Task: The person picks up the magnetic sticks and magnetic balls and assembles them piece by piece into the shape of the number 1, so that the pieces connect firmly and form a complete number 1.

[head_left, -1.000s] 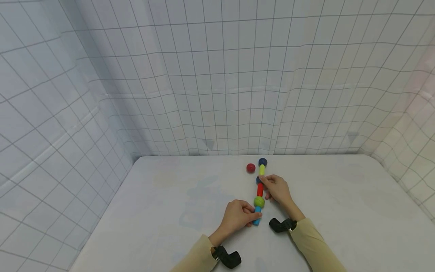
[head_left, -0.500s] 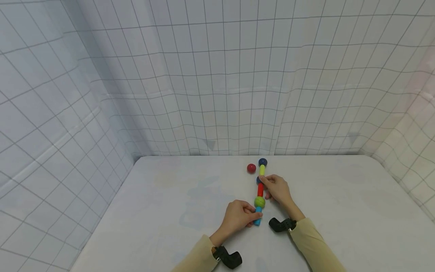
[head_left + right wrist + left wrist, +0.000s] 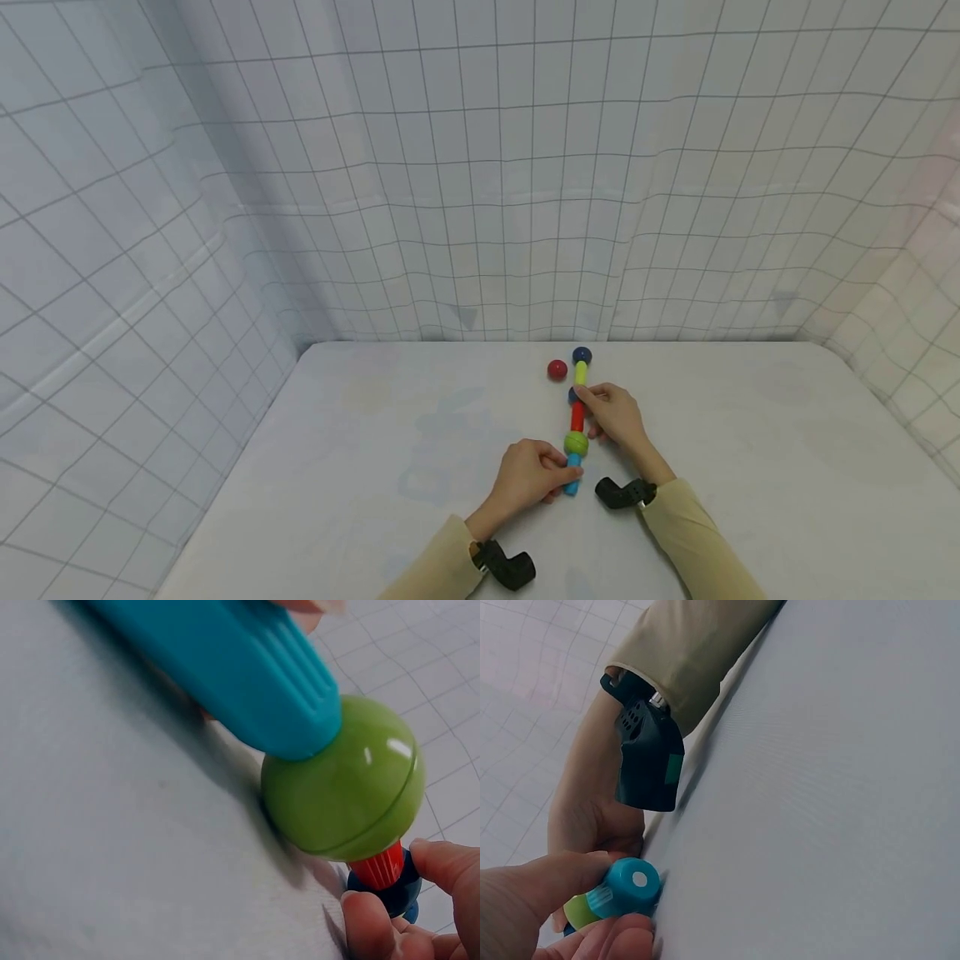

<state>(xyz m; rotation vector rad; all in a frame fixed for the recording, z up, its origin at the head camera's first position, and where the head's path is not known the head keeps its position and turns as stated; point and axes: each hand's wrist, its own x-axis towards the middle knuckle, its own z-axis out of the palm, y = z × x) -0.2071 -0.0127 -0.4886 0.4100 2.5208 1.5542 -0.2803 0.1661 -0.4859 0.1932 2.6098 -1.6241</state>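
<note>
A straight chain of coloured balls and rods lies on the table, running away from me. My left hand (image 3: 528, 475) pinches the light blue rod (image 3: 622, 889) at its near end between thumb and fingers. That rod meets a green ball (image 3: 345, 780), followed by a red rod (image 3: 577, 417). With thumb and fingers, my right hand (image 3: 615, 414) grips the dark blue ball (image 3: 390, 896) in the middle, partly covering it. Beyond it a yellow rod (image 3: 581, 374) leads to another dark blue ball (image 3: 582, 356) at the far end.
Just left of the chain's far end, a loose red ball (image 3: 557, 370) sits on the white table (image 3: 337, 483). Grid-patterned white curtains (image 3: 480, 183) hang behind the table and along both sides. A black wrist device (image 3: 510, 570) juts from each sleeve.
</note>
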